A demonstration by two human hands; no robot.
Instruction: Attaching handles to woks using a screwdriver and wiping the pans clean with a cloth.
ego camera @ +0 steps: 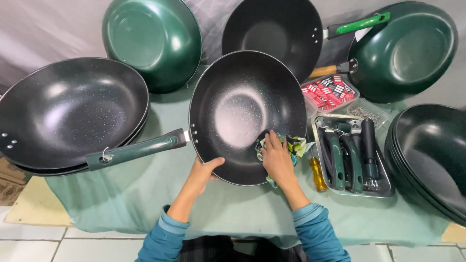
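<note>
So right now the person has a big black wok [242,114] tipped up on the green cloth-covered table [145,194], and it looks like it's mid-wipe. The left hand [201,172] is clamped on the near rim, thumb hooked over the inside edge and fingers hidden underneath, so it's grasping the wok and holding it at a tilt. The right hand [276,157] is just to the right of that grip, pressed flat-ish on a crumpled rag [291,145] against the inner wall near the lower right rim. Fingers are mostly spread over the rag, not a tight fist, more of a loose press-and-hold.

How far along? My guess is partway. The middle of the wok shows a shiny spot, but I can't tell if the whole inside has been gone over. The rag only sits on a small patch beside the rim.

Away from the left grip, the wok's dark green handle [138,149] sticks out to the left, lying over a stack of similar woks [73,111]. Beyond the held wok, further from both hands, three more lean up: a green one showing its back [153,41], a black one [274,34], and another green one [405,51]. To the right of the rag hand there's a metal tray [386,187] of loose handles, a small yellow screwdriver [318,173] just beside it, and another wok stack [429,155] further out.
</note>
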